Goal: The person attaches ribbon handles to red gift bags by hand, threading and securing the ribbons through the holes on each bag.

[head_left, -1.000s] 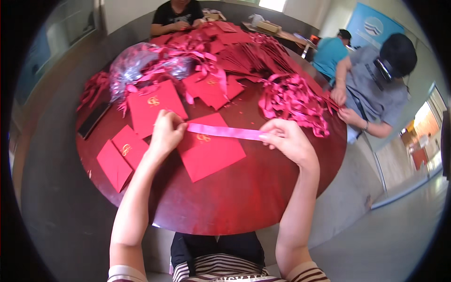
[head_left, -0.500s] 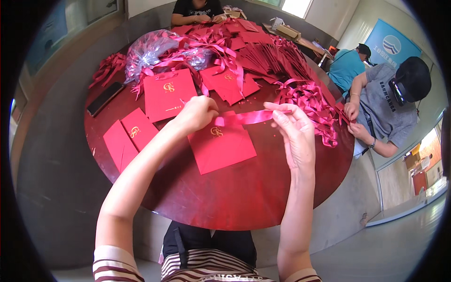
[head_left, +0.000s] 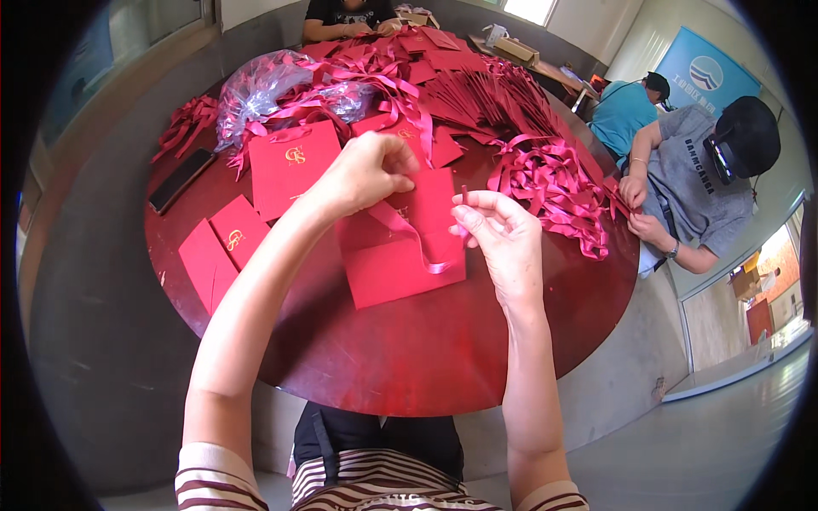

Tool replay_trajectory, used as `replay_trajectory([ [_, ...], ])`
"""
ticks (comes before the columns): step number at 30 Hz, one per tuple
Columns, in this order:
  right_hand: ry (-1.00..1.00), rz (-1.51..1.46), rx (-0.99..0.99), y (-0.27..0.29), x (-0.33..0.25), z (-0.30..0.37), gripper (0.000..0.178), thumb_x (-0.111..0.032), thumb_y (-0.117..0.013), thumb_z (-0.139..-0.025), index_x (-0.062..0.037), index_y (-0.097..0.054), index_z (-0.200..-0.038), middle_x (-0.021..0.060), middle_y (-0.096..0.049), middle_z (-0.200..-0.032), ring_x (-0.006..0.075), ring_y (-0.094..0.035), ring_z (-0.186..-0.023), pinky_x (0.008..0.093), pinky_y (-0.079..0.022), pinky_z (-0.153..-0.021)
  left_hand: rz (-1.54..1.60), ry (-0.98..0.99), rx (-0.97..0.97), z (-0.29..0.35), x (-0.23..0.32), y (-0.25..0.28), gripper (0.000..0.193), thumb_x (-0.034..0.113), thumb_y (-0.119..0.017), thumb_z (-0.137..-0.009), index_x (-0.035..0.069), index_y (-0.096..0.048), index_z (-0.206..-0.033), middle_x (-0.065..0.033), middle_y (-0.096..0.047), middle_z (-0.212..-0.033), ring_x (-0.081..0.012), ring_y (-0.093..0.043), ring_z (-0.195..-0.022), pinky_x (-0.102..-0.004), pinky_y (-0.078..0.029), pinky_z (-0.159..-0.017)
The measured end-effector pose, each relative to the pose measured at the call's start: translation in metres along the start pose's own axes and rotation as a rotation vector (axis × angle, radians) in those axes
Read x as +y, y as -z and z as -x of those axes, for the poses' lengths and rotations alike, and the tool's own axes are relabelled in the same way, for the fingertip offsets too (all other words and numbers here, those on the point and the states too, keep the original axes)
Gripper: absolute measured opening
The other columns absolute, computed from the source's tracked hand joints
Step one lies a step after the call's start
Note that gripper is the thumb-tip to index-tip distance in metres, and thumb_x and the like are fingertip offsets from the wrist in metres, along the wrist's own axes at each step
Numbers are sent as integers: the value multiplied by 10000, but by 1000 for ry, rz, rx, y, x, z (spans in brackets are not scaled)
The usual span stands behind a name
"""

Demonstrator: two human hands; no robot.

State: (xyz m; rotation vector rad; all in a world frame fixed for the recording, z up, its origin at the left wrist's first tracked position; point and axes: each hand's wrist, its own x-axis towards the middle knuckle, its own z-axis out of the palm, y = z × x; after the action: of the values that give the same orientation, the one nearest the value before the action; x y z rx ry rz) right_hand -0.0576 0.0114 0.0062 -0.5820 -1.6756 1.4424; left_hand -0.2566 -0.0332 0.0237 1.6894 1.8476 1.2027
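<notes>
Bright window (head_left: 530, 8) in pale wall (head_left: 588, 32)

Pinching a pink ribbon (head_left: 393, 218) in the right hand (head_left: 504, 238), holding the left hand (head_left: 373, 170) curled over a flat red bag (head_left: 407, 277) on the table (head_left: 409, 366), near heaped ribbons (head_left: 555, 189).

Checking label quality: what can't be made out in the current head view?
All in the head view:
Left hand: its back and curled fingers hide any grip on the pink ribbon.
Nearest red paper bag: ribbon and left hand cover part of its front.
Plastic bag: glare and creases obscure contents.
Far person: head mostly cut off by top edge.
</notes>
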Motion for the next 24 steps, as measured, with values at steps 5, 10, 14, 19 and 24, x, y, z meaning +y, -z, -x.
replay_trajectory([
  [5,97,67,78,-3,2,3,138,-17,-634,-819,11,-605,-951,39,-626,-835,61,-586,-722,186,-461,-644,28,-114,17,11,32,2,164,-11,-653,-711,-35,-619,-870,-115,-645,-760,-182,-623,-731,-303,-494,-683],
  [10,126,102,164,-7,-4,5,88,-8,-631,-816,26,-602,-892,36,-620,-752,52,-562,-665,189,-457,-610,36,-196,5,14,31,0,188,3,-635,-746,-39,-622,-929,-124,-649,-782,-192,-622,-736,-308,-493,-700],
  [14,125,92,163,-6,-7,7,78,-1,-625,-817,29,-604,-886,41,-621,-756,48,-560,-659,183,-454,-590,151,-139,-97,12,34,2,157,1,-593,-797,-43,-619,-945,-105,-656,-813,-150,-611,-771,-288,-482,-730],
  [19,153,157,215,-9,-13,9,137,16,-627,-814,23,-585,-944,32,-614,-788,62,-580,-710,171,-460,-647,291,-88,-187,6,31,4,154,18,-567,-827,-34,-624,-960,-65,-658,-837,-108,-591,-800,-257,-467,-761],
  [24,119,144,223,-9,-11,9,103,39,-629,-805,10,-587,-894,16,-606,-763,33,-555,-659,155,-436,-591,307,-80,-243,7,28,1,177,30,-551,-850,-36,-622,-998,-53,-657,-856,-85,-579,-813,-239,-461,-775],
])
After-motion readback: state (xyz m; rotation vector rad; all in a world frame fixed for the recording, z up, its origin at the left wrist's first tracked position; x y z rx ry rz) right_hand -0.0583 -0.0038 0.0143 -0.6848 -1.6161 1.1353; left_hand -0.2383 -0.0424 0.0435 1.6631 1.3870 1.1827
